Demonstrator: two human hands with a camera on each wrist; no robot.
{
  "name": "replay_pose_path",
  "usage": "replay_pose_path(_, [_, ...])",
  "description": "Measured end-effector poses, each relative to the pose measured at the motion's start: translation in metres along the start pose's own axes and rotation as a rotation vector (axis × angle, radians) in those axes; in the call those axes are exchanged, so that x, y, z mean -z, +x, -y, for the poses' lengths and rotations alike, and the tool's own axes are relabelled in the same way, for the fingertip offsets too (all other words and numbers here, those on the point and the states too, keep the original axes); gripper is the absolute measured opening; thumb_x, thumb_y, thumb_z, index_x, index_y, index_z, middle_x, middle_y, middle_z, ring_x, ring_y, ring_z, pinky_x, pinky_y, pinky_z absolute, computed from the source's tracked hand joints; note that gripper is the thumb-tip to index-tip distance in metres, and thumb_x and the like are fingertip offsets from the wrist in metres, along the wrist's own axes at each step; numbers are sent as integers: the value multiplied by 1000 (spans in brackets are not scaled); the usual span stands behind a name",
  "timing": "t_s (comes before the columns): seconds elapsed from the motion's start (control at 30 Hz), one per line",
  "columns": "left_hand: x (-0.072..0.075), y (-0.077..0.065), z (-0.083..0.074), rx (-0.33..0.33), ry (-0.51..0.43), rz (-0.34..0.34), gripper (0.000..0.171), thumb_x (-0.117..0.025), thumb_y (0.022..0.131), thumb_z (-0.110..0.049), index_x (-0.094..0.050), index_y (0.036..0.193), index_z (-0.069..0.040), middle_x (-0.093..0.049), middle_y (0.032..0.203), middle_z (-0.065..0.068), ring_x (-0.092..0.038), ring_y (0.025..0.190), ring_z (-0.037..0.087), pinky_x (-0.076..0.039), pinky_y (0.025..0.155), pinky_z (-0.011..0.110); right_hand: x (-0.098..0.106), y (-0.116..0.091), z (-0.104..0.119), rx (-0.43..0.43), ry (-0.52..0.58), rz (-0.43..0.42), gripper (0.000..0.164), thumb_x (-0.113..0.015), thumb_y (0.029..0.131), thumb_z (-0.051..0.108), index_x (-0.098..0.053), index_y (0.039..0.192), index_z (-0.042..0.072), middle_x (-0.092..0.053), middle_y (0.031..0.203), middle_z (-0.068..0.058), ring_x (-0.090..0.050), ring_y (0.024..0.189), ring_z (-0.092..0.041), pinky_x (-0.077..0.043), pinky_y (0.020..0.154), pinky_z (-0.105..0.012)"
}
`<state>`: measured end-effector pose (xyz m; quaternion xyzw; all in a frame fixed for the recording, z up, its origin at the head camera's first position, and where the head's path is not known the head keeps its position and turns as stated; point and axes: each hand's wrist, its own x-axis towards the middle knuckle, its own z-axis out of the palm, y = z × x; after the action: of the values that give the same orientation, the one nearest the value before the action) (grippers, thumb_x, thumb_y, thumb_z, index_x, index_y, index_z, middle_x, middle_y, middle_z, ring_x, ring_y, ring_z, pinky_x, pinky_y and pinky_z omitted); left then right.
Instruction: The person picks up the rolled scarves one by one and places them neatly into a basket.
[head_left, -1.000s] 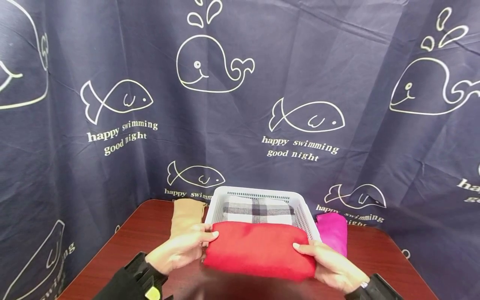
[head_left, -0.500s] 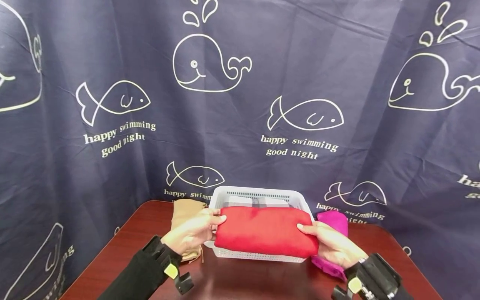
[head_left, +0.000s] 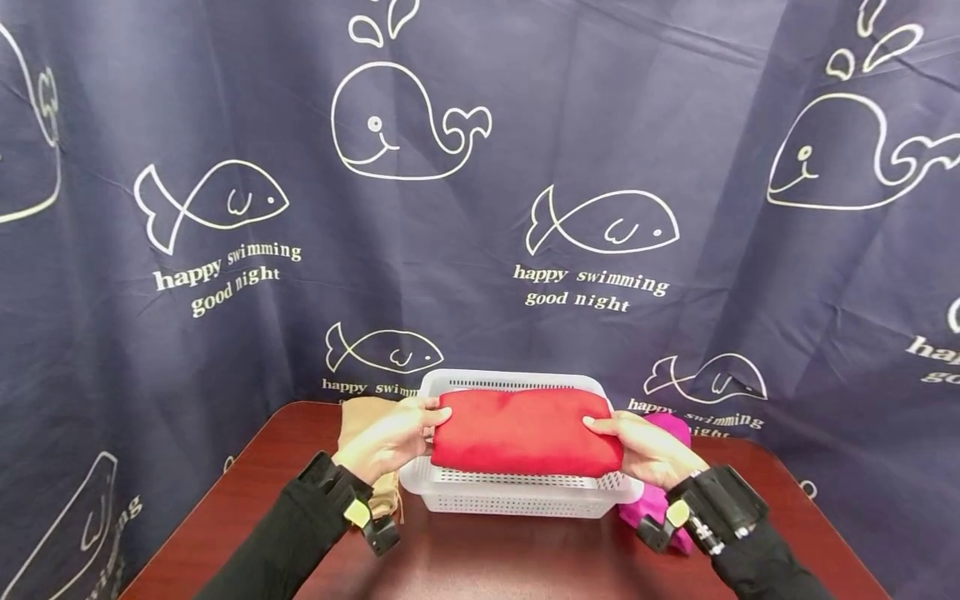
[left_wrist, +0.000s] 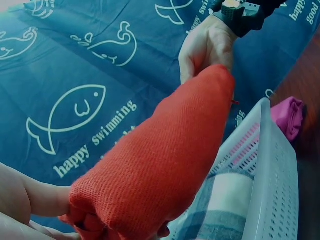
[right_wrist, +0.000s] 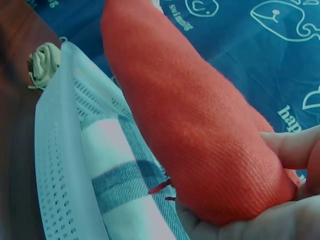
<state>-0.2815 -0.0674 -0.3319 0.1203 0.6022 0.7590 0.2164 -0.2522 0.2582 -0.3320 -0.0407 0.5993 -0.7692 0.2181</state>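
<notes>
A folded red knit scarf (head_left: 525,432) spans my two hands over the white perforated basket (head_left: 517,502). My left hand (head_left: 393,437) pinches its left end, thumb on top and fingers beneath. At the right end my right hand (head_left: 648,446) grips it the same way. Both wrist views show the scarf above the basket's rim, with short red fringe strands hanging from it. Inside the basket lies a folded grey-and-white checked cloth (right_wrist: 122,185), which the scarf hides in the head view.
Left of the basket, partly behind my left hand, sits a folded beige cloth (head_left: 360,419). A magenta cloth (head_left: 663,504) lies to the right, partly behind my right hand. The red-brown table (head_left: 487,567) meets a dark blue printed curtain (head_left: 480,250) behind.
Both hands have carried the red scarf forward and away from me, from in front of the basket to over it. The basket's front wall has come into view, while the checked cloth has become covered.
</notes>
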Motion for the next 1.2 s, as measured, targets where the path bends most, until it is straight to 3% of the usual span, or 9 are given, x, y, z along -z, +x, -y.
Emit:
replay_pose_path(0.3, [8,9,8,0,1,-101,22,-45,97,-1,-34,116,3,-53,93,6,-53,82,16,-46,74,36,-1,21,-1,-16,8,-23,11,-48,98,7,-54,107,5,-64,93,-3,-64,84,-16,-53,78,-33])
replay_pose_path(0.73, [9,29,27,10,15,-91,20,-42,98,-1,-39,116,6,-55,89,5,-54,80,15,-46,71,33,15,32,-14,-26,30,-82,13,-49,97,4,-54,108,7,-63,92,-3,-64,83,-16,-53,77,-32])
replay_pose_path(0.97, [11,37,34,41,19,-157,23,-43,97,1,-41,118,9,-54,90,7,-53,80,17,-46,70,33,21,38,-22,-29,31,-96,13,-50,96,5,-54,108,8,-63,91,-2,-64,81,-15,-53,75,-32])
replay_pose_path(1.2, [14,45,37,67,32,-173,26,-43,97,1,-41,121,9,-53,91,8,-52,80,18,-46,70,33,25,42,-26,-44,24,-111,17,-52,96,7,-50,113,3,-60,95,-3,-63,83,-17,-52,77,-33])
